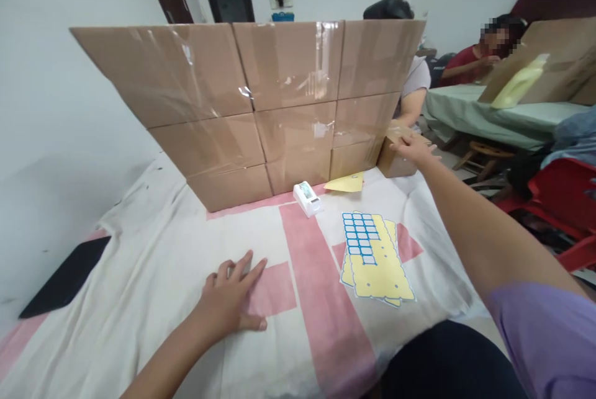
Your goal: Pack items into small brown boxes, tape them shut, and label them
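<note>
My left hand [228, 300] lies on the white and pink cloth [251, 355] with its fingers spread and nothing in it. At the far right of the table, my right hand [413, 148] is stretched out over a small cardboard box [398, 162], fingers apart. Whether it touches the top of the box I cannot tell. Between the hands lies a small stack of yellow sheets [384, 272], the upper one carrying blue-edged square stickers [358, 234]. A white boxy device [307, 198] with a small screen sits behind them, beside a folded yellow sheet [345, 183].
A wall of taped cardboard boxes [298, 76] stands across the back of the table. A dark flat object [65, 275] lies at the left edge. Another person's arm [412, 106] shows behind the wall. Further right are a person in red [465, 64], a yellow bottle [519, 82] and a red chair [563, 194].
</note>
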